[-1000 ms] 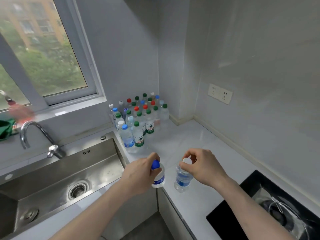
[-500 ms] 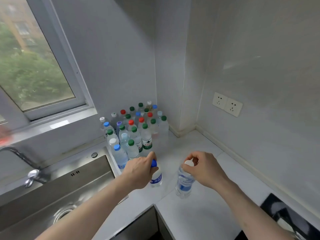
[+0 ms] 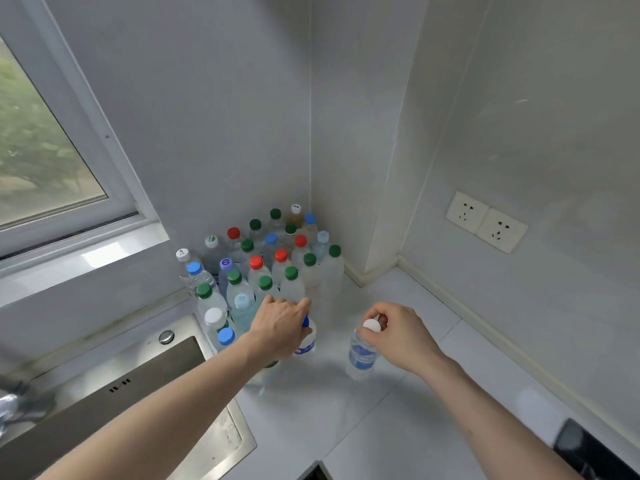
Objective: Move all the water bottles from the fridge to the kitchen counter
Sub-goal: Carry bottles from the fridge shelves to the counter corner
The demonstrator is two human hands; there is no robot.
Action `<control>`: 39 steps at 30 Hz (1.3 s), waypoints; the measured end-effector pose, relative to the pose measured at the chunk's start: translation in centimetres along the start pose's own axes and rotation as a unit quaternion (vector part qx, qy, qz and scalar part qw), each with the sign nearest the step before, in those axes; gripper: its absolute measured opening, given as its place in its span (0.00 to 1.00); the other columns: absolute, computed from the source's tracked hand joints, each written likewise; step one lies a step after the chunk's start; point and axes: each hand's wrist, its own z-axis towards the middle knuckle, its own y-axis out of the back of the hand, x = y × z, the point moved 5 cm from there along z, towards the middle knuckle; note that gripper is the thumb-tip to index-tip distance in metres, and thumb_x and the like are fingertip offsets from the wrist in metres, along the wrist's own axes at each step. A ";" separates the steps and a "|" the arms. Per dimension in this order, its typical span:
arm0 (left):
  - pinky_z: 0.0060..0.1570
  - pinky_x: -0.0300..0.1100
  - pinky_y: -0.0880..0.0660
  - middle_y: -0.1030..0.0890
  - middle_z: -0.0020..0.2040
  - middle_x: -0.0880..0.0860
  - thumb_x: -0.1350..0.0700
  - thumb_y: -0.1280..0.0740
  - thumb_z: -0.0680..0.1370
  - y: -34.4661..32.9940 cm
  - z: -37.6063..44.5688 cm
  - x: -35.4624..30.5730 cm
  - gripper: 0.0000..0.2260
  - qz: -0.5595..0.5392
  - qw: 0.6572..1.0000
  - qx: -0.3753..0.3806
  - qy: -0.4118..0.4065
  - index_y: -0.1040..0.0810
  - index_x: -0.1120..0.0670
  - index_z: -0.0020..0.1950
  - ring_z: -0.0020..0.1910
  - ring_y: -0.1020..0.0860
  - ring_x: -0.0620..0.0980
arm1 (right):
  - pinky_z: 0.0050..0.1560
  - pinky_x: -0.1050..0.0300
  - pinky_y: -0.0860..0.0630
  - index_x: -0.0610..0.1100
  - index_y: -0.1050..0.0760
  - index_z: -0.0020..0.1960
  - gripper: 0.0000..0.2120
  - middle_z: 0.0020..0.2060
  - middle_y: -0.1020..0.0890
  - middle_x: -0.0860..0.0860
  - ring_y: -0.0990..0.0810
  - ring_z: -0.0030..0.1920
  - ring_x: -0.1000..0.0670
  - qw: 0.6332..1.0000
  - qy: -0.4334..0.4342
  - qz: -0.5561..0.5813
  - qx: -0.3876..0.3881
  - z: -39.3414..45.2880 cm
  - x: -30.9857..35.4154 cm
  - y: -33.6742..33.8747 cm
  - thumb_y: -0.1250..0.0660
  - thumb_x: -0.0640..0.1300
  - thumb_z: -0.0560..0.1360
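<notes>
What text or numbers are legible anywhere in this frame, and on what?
"6": on the purple cap of a bottle in the cluster.
White cap at the cluster's far left: dark marks, too small to read.
Label on the bottle in the left hand: print blurred, unreadable.
Blue label on the bottle in the right hand: blurred, unreadable.

A pale, glossy worktop (image 3: 398,420) is seen running into a wall corner. A tight cluster of upright bottles (image 3: 263,268) with green, red, blue and white caps is stood on it in that corner. Just in front of the cluster, a blue-capped bottle (image 3: 306,341) and a white-capped bottle (image 3: 362,355) are stood apart from each other. A steel sink (image 3: 194,386) is set into the worktop at the left, and a black hob (image 3: 595,452) at the lower right.
</notes>
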 end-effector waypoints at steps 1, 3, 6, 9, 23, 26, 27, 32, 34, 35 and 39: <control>0.54 0.50 0.32 0.17 0.50 0.51 0.41 0.38 0.82 -0.3 0.6 0.5 0.14 0.003 1.000 0.006 0.001 0.31 0.51 0.58 0.50 0.21 0.57 | 0.35 0.64 0.30 0.53 0.21 0.42 0.05 0.35 0.20 0.56 0.23 0.35 0.57 1.000 -0.001 0.005 0.004 0.7 0.2 -0.4 0.26 0.51 0.72; 0.54 0.51 0.33 0.17 0.49 0.52 0.42 0.38 0.82 -1.0 1.7 1.3 0.14 0.011 1.000 0.019 0.004 0.31 0.52 0.57 0.51 0.21 0.57 | 0.35 0.63 0.30 0.53 0.21 0.43 0.05 0.36 0.20 0.56 0.22 0.37 0.57 1.000 -0.005 0.013 0.006 2.0 0.5 -1.1 0.26 0.51 0.73; 0.53 0.51 0.34 0.17 0.50 0.53 0.44 0.37 0.82 -2.0 3.6 2.3 0.14 0.026 0.998 0.051 0.006 0.30 0.53 0.58 0.53 0.21 0.58 | 0.37 0.62 0.27 0.52 0.20 0.44 0.04 0.37 0.19 0.56 0.21 0.38 0.56 1.000 -0.012 0.017 0.010 4.1 1.3 -2.2 0.26 0.51 0.73; 0.48 0.48 0.36 0.18 0.53 0.54 0.47 0.36 0.82 -2.9 4.7 2.8 0.13 0.039 0.996 0.084 0.012 0.29 0.54 0.61 0.54 0.20 0.58 | 0.40 0.58 0.23 0.53 0.20 0.45 0.04 0.39 0.18 0.55 0.19 0.41 0.54 0.999 -0.024 0.018 0.015 5.8 1.7 -3.5 0.26 0.51 0.73; 0.42 0.43 0.31 0.17 0.54 0.52 0.56 0.32 0.78 -4.3 6.1 5.3 0.07 0.033 0.989 0.121 0.083 0.20 0.52 0.56 0.54 0.18 0.55 | 0.42 0.57 0.22 0.50 0.20 0.47 0.07 0.40 0.17 0.55 0.18 0.43 0.52 0.999 -0.033 0.002 0.030 11.6 4.1 -8.6 0.25 0.52 0.73; 0.42 0.43 0.31 0.17 0.55 0.52 0.55 0.32 0.79 -4.5 6.2 5.6 0.06 0.028 0.989 0.113 0.089 0.20 0.52 0.56 0.55 0.18 0.55 | 0.41 0.58 0.23 0.50 0.20 0.48 0.08 0.40 0.18 0.55 0.19 0.43 0.51 0.999 -0.030 0.001 0.032 12.3 4.6 -9.4 0.25 0.52 0.73; 0.42 0.43 0.31 0.17 0.55 0.52 0.55 0.32 0.79 -4.4 6.3 5.6 0.07 0.027 0.990 0.111 0.088 0.20 0.52 0.56 0.55 0.18 0.55 | 0.40 0.58 0.25 0.50 0.19 0.48 0.08 0.40 0.19 0.56 0.19 0.44 0.51 0.999 -0.028 -0.001 0.032 12.5 4.8 -9.6 0.25 0.52 0.73; 0.42 0.43 0.30 0.17 0.55 0.53 0.57 0.33 0.80 -4.1 6.8 5.4 0.06 0.023 0.991 0.107 0.081 0.20 0.53 0.56 0.55 0.18 0.55 | 0.42 0.57 0.24 0.50 0.20 0.49 0.09 0.41 0.18 0.55 0.19 0.44 0.50 1.000 -0.017 -0.009 0.017 13.5 5.4 -10.2 0.24 0.53 0.73; 0.43 0.43 0.30 0.17 0.55 0.53 0.58 0.33 0.80 -4.0 7.0 5.4 0.06 0.021 0.991 0.101 0.083 0.20 0.54 0.56 0.55 0.18 0.55 | 0.42 0.58 0.25 0.50 0.20 0.50 0.09 0.43 0.17 0.54 0.19 0.45 0.50 1.000 -0.012 -0.012 0.015 13.7 5.4 -10.3 0.25 0.53 0.74; 0.43 0.44 0.30 0.18 0.56 0.54 0.58 0.33 0.80 -4.0 7.1 5.4 0.07 0.018 0.991 0.100 0.083 0.20 0.54 0.57 0.56 0.18 0.55 | 0.42 0.58 0.25 0.49 0.20 0.51 0.10 0.44 0.17 0.54 0.19 0.46 0.49 1.000 -0.010 -0.015 0.016 13.8 5.4 -10.3 0.25 0.53 0.74; 0.43 0.45 0.30 0.18 0.56 0.55 0.56 0.31 0.80 -4.3 7.2 5.1 0.07 -0.002 0.991 0.102 0.092 0.21 0.55 0.58 0.56 0.18 0.56 | 0.47 0.55 0.21 0.49 0.20 0.54 0.12 0.49 0.18 0.52 0.19 0.50 0.49 0.999 0.011 -0.019 0.023 14.0 5.4 -10.5 0.25 0.54 0.75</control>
